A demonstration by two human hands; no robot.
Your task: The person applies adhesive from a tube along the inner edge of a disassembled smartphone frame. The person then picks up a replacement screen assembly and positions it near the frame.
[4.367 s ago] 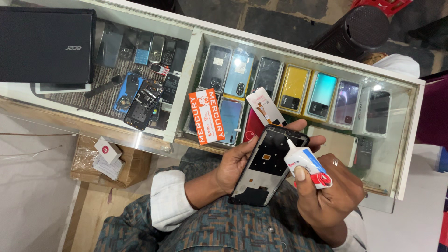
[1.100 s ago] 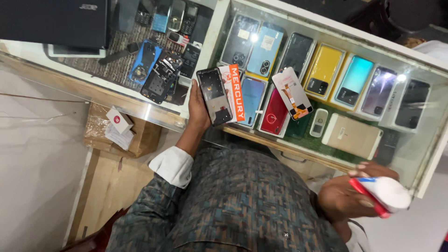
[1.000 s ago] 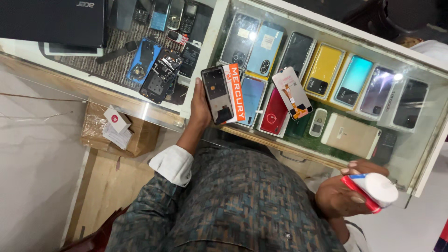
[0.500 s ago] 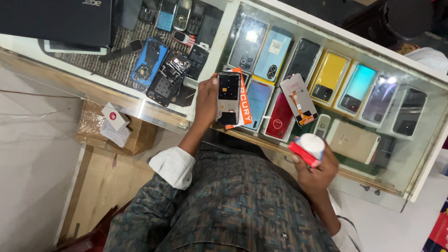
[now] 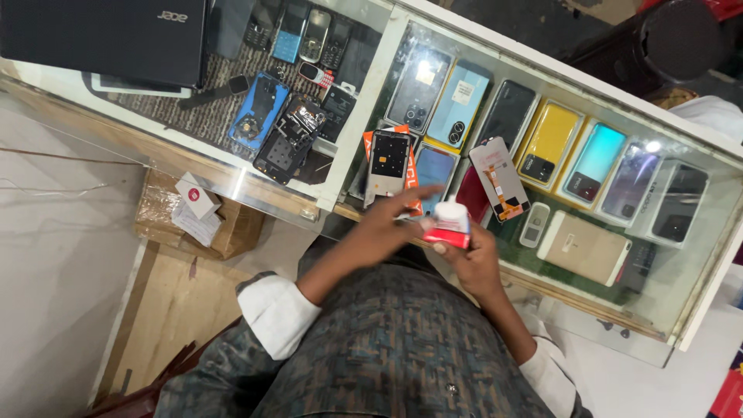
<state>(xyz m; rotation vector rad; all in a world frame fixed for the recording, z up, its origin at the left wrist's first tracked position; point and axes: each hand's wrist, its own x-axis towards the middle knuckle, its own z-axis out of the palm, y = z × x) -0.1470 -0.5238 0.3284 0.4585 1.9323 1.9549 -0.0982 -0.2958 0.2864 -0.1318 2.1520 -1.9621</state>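
- White glue bottle [image 5: 449, 224] with red label, gripped in right hand [image 5: 472, 259], near glass counter [image 5: 542, 93].
- Left hand [image 5: 383, 228] pinching bottle tip.
- Phone part [image 5: 387, 164] lying on counter.

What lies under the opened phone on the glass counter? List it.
Under the opened phone lies an orange-and-white box, on the glass counter. Below the glass sit boxed phones; whatever is directly beneath is covered.
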